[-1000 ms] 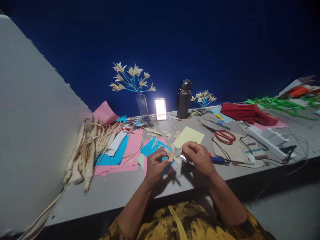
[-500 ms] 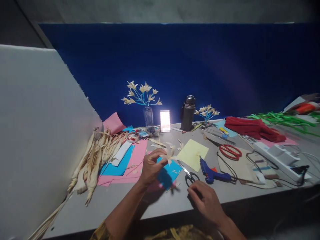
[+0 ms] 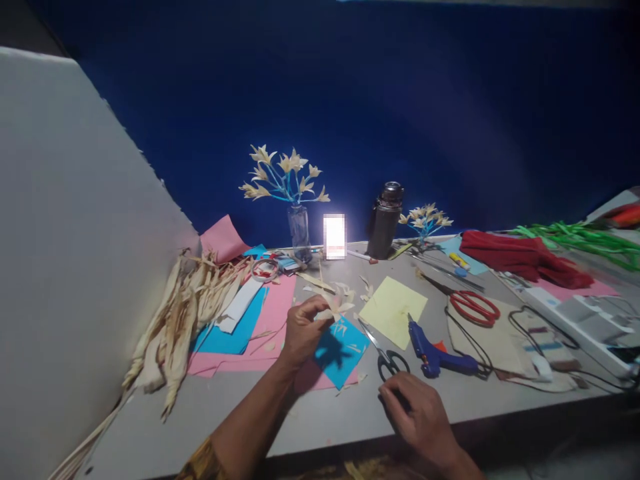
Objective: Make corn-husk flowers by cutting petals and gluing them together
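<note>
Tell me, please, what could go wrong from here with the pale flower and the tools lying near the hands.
The pale flower is pinched at one side in the left hand, so its thin petals might bend or tear under a harder squeeze.
The right hand is close to the black scissors' handles and could knock them.
The blue glue gun's nozzle points over the yellow paper; any drip might mark it.
</note>
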`<action>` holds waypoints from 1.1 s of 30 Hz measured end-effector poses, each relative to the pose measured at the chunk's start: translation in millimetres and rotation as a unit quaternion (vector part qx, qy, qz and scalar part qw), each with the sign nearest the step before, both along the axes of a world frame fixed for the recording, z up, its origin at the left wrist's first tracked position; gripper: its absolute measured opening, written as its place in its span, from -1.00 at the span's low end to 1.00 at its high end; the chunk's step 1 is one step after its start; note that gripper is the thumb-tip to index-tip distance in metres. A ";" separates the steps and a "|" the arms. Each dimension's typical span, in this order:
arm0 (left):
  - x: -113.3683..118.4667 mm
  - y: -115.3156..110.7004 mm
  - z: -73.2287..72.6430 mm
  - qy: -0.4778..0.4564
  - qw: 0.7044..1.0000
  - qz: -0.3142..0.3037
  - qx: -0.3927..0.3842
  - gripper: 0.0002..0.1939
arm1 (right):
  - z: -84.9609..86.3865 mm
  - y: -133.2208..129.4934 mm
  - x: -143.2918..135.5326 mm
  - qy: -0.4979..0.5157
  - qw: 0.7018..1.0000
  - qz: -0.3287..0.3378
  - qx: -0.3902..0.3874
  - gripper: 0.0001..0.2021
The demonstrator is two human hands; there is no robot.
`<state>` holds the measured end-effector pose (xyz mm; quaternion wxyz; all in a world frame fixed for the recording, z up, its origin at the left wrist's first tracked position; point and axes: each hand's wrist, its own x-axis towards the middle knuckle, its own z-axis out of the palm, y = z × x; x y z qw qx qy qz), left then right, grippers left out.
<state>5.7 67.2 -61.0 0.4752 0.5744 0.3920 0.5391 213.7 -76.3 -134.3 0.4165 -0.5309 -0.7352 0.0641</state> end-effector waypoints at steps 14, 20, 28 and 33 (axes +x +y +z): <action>-1.9 3.5 3.1 -0.010 0.999 -0.001 -0.043 -0.86 | -7.2 -0.7 5.2 0.013 0.999 0.040 -0.004 -0.87; -4.1 6.3 -2.9 0.052 0.997 0.014 0.062 -0.91 | 1.3 1.8 5.5 0.009 0.999 0.047 0.011 -0.86; -4.0 9.1 -10.9 0.066 0.997 0.020 0.046 -0.88 | -6.1 -1.0 5.1 0.030 0.999 0.037 -0.009 -0.87; -3.9 7.6 -10.7 0.101 0.992 0.039 0.069 -0.90 | 12.9 0.9 6.3 0.060 0.997 0.023 -0.035 -0.84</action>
